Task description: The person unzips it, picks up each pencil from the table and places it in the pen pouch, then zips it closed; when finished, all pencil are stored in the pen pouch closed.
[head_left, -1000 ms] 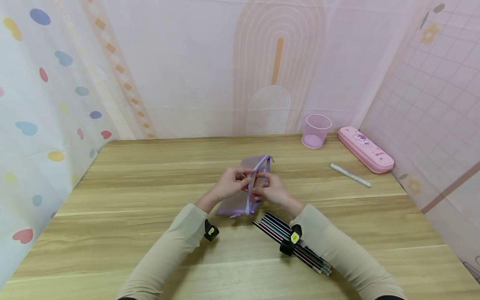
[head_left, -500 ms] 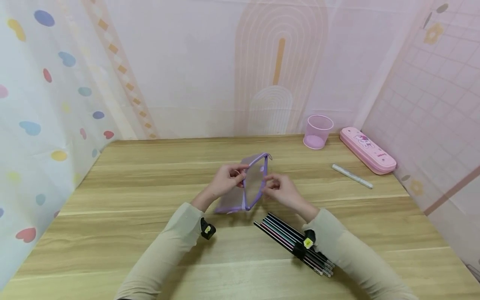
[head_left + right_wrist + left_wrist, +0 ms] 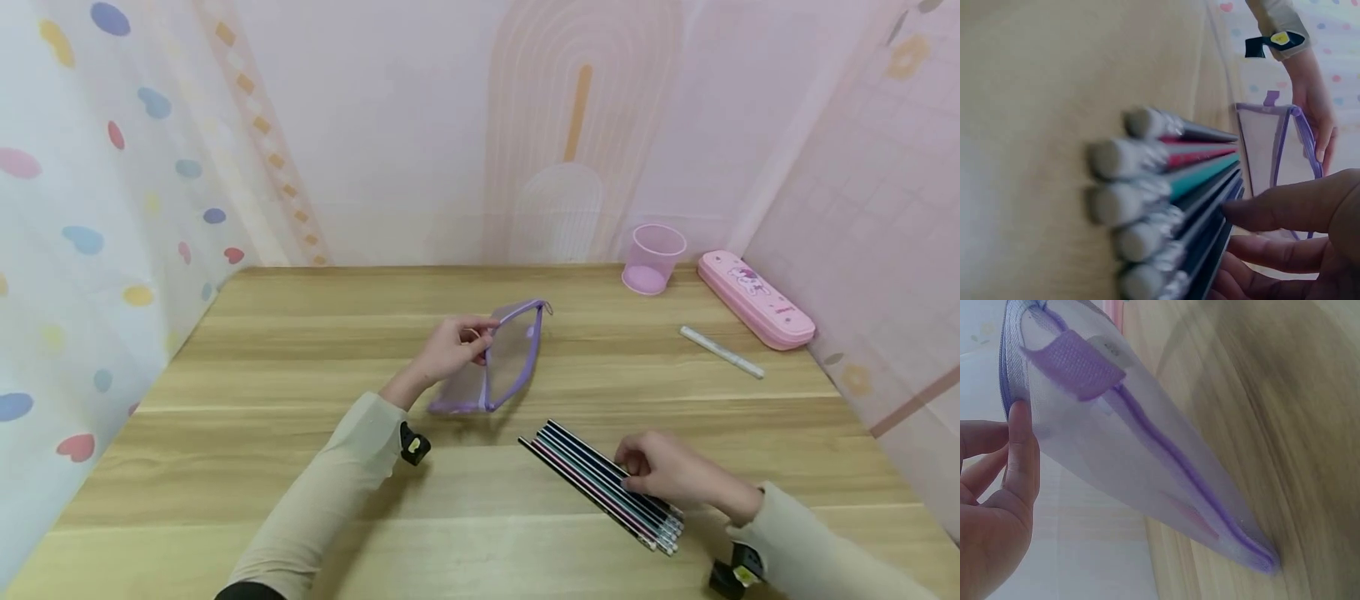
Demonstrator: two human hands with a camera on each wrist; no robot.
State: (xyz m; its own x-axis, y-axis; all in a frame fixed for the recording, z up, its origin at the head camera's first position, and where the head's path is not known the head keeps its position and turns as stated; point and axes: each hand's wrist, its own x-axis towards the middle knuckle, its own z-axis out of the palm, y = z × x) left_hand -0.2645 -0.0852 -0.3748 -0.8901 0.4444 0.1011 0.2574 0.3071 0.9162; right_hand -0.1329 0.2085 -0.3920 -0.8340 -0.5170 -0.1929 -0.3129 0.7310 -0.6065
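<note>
In the head view a see-through mesh zip pouch [image 3: 512, 358] with purple edging stands with its mouth spread wide. My left hand [image 3: 448, 346] pinches the near side of that mouth between thumb and fingers. The left wrist view shows the fingertips on the zip edge and a purple fabric tab [image 3: 1079, 367] on the pouch. Several striped pencils [image 3: 588, 477] with white erasers lie side by side in front of the pouch. My right hand [image 3: 671, 471] is at their right edge, thumb and bent fingers apart. The right wrist view has the thumb [image 3: 1285, 206] right over the outermost dark pencils.
A pink mesh pen cup [image 3: 651, 260] stands at the back right. Beside it a pink hard pencil case [image 3: 756, 300] lies along the right wall. One pale pen [image 3: 722, 352] lies in front of them. Printed curtains border the wooden table [image 3: 337, 500].
My right hand let go of the pouch's far edge and moved down and right to the pencils. The pouch mouth is wider than a second ago, and my left hand stays on it.
</note>
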